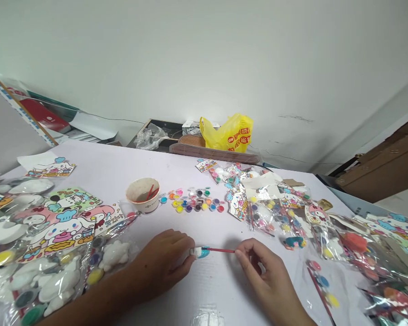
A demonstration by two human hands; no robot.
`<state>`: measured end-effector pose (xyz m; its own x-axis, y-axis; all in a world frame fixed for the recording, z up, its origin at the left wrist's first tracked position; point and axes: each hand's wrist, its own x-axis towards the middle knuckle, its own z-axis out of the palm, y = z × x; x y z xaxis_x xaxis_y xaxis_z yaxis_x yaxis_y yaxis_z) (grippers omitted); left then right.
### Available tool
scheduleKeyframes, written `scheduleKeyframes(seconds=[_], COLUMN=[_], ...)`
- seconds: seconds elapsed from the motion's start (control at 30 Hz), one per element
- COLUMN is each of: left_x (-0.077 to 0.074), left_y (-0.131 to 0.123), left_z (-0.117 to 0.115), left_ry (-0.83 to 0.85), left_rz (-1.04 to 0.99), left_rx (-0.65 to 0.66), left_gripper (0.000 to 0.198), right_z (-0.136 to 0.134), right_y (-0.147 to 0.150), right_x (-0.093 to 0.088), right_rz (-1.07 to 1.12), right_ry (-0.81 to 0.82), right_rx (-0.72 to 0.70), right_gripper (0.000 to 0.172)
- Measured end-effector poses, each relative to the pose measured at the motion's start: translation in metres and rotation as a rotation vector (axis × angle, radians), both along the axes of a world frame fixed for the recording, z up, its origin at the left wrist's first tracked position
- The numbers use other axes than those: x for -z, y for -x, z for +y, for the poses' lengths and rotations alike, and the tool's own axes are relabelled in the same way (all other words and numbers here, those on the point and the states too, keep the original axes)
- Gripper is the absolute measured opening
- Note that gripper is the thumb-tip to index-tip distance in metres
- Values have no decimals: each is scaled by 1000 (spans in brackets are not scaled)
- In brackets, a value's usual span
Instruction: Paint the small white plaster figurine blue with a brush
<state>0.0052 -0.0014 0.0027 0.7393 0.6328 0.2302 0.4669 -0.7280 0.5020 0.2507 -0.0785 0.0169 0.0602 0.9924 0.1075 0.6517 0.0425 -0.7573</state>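
My left hand [163,262] is closed around a small white plaster figure [200,252] partly painted turquoise, resting low on the white table [211,280]. My right hand [261,271] pinches a thin red paintbrush [221,250] whose tip touches the figure's turquoise patch. Beyond the hands lies a row of small open paint pots [197,201] in many colours. Next to it stands a paper cup [143,194] with a red brush inside.
Clear bags of white plaster figures, paint pots and cartoon cards [54,226] crowd the left side. More such bags [285,208] cover the right. A painted figure [294,242] lies near my right hand. A yellow plastic bag [229,132] sits at the far edge by the wall.
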Motion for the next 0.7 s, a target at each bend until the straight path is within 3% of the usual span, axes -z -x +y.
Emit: scheduleKeyframes(seconds=[0.7], left_x=[2], left_y=[1], left_z=[-1], left_ry=[-15], left_rz=[-30], left_rx=[2], left_gripper=[10], right_z=[-2], right_y=[-2], right_x=[-6], right_rz=[1], right_ry=[51], right_rx=[-64], right_gripper=[31])
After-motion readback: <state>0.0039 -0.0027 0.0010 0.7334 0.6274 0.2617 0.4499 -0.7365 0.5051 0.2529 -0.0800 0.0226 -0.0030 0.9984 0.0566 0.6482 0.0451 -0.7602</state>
